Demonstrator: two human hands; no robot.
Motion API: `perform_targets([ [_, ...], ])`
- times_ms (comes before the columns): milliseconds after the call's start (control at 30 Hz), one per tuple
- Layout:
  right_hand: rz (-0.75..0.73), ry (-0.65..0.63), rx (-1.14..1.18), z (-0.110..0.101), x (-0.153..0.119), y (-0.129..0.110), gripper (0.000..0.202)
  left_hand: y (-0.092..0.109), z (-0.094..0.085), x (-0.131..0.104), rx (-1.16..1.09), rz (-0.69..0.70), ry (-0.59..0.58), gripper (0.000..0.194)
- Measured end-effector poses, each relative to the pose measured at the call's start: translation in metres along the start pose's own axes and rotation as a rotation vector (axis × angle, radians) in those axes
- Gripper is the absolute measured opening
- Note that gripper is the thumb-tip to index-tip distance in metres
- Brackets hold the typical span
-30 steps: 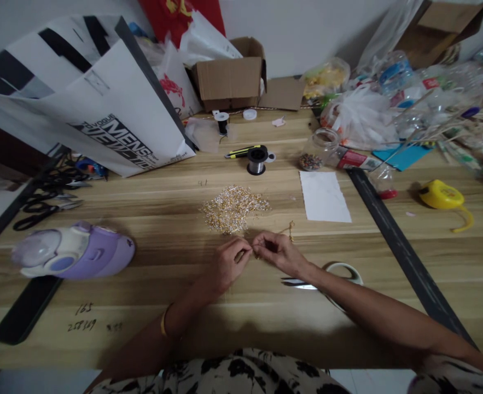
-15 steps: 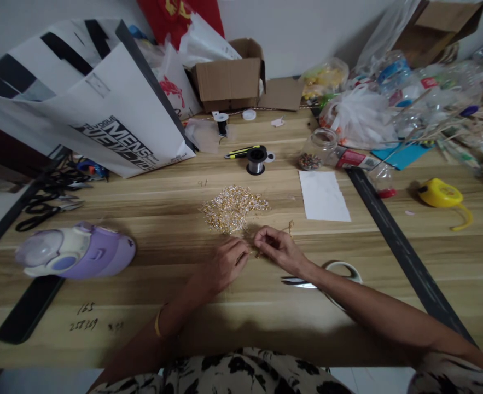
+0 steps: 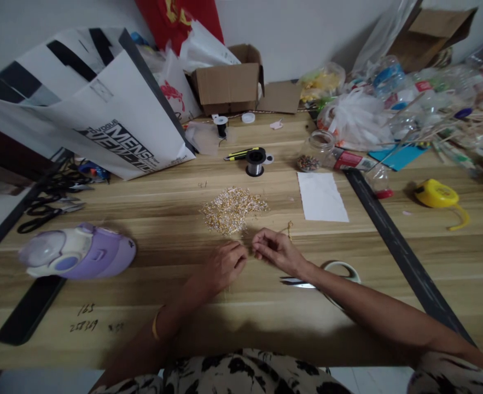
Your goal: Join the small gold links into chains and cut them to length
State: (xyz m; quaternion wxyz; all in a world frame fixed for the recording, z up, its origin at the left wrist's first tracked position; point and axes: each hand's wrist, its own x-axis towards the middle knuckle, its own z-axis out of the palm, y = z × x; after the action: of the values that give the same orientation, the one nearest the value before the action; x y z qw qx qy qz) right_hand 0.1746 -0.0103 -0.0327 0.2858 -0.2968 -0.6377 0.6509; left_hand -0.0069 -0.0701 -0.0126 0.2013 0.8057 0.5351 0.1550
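A: Carton point(image 3: 227, 87), far: contents?
B: Not determinable.
A: Work status?
B: Judged incomplete. The gold-and-silver bead pile point(image 3: 233, 210) lies loose at centre, far of both hands. Left hand point(image 3: 227, 265): fingers curled. Right hand point(image 3: 278, 250): fingertips bunched. Cannot tell whether either grips anything.
A: Glass-clear jar point(image 3: 315, 144), far right of centre?
B: Mixed-colour beads, bottom only.
A: Judged done?
B: Possibly the gold strand point(image 3: 289, 232) beside the right hand.

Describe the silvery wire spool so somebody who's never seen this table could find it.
Find the cardboard box at the back, near the middle. In front of it lies a yellow-striped cutter; the wire spool stands at its right end. Its flanges are black, its wire silvery; the spool farther back has a white top.
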Motion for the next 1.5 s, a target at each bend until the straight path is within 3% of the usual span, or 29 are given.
perform_targets([
  [167, -0.13, -0.021, -0.296, -0.001, -0.003, 0.0, 0.023, -0.002, -0.003, 0.003, -0.266, -0.165, 0.058, 0.01],
  [367, -0.315, -0.06, -0.44, 0.0, -0.005, 0.0, 0.016, 0.002, -0.003, 0.005, -0.369, -0.211, 0.037, 0.021],
  [867, -0.24, -0.118, -0.367, 0.001, -0.009, 0.006, 0.016, -0.003, 0.005, 0.005, -0.391, -0.164, 0.042, 0.02],
  [1167, -0.233, -0.075, -0.392, 0.002, -0.008, 0.007, 0.013, -0.004, -0.004, 0.006, -0.434, -0.167, 0.039, 0.018],
  [1500, -0.349, -0.101, -0.46, 0.001, -0.005, -0.006, 0.015, -0.009, -0.018, 0.005, -0.381, -0.176, -0.052, 0.018],
])
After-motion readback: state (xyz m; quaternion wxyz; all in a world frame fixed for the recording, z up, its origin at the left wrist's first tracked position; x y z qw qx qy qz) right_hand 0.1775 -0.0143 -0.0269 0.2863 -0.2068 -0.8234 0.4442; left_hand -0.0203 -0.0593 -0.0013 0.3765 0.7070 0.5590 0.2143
